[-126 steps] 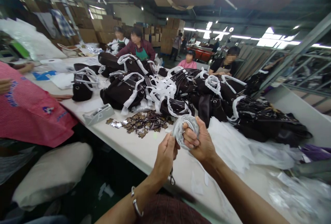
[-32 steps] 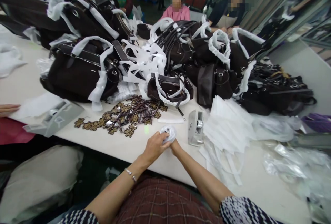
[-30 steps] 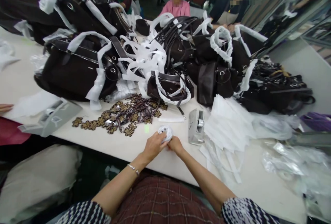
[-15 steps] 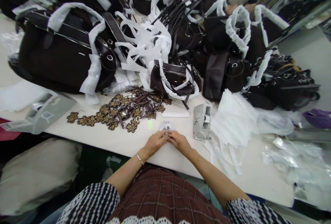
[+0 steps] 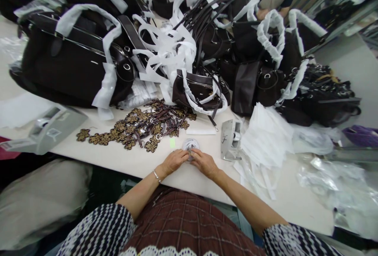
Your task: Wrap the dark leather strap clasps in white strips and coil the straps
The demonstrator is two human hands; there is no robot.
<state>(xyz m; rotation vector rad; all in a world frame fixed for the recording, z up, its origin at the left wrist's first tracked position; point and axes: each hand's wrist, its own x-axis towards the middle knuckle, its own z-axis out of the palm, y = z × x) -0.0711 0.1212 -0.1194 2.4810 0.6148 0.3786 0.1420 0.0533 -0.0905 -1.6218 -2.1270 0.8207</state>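
Observation:
A small coil of pale grey cord (image 5: 191, 144) lies on the table near its front edge. My left hand (image 5: 175, 160) is closed at the coil's near left side, its fingertips pinched together. From the right, my right hand (image 5: 206, 163) closes on the coil's near edge, the thumb and fingers bent. The fingertips of both hands almost meet, and they hide that part of the coil. A light green slip (image 5: 172, 142) lies just left of it. Behind it lies a narrow white strip (image 5: 201, 132).
Left of the hands spreads a heap of leopard-print flower charms (image 5: 132, 128). A grey tape dispenser (image 5: 230, 140) stands on the right, beside white paper sheets (image 5: 264, 134). Dark handbags (image 5: 71, 67) with wrapped handles fill the back. Another grey dispenser (image 5: 49, 128) stands left. Two people are across the table.
Both hands have drawn slightly down toward me, and the fingertips are a little further apart, showing more of the coil. Across the table, the hands of the person in pink have come into view.

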